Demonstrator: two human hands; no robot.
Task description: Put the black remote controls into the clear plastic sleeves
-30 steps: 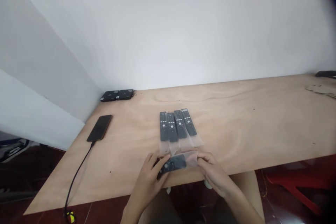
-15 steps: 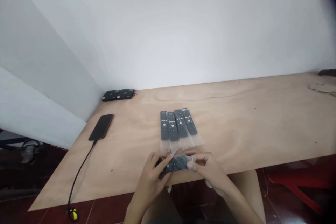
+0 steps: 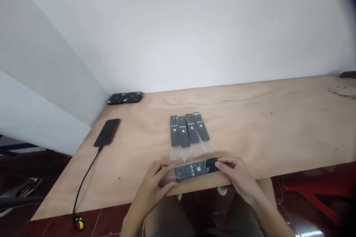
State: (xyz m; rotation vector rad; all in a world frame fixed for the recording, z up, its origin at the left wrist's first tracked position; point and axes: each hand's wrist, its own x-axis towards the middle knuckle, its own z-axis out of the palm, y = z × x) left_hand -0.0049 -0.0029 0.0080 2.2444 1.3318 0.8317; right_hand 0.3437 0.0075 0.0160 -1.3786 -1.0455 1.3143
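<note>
A black remote control [image 3: 213,165] lies across the table's front edge, its left and middle part inside a clear plastic sleeve [image 3: 191,170] and its right end bare. My right hand [image 3: 236,175] grips that bare end between thumb and fingers. At the other side, my left hand [image 3: 155,181] pinches the left end of the sleeve, thumb below and fingers above. Just beyond my hands, several remote controls [image 3: 183,132] rest side by side, fanned slightly. Clear sleeves cover them, with loose ends toward me.
A phone [image 3: 107,132] with a black cable [image 3: 86,177] lies on the left of the wooden table [image 3: 264,129]. Two flat black boxes [image 3: 133,97] sit by the wall. A red chair [image 3: 314,192] stands at the right, below the table edge.
My hands have moved apart. The held remote, earlier mostly covered by my fingers, now shows lengthwise with a bare right end. My right hand has shifted right from the plastic to the remote.
</note>
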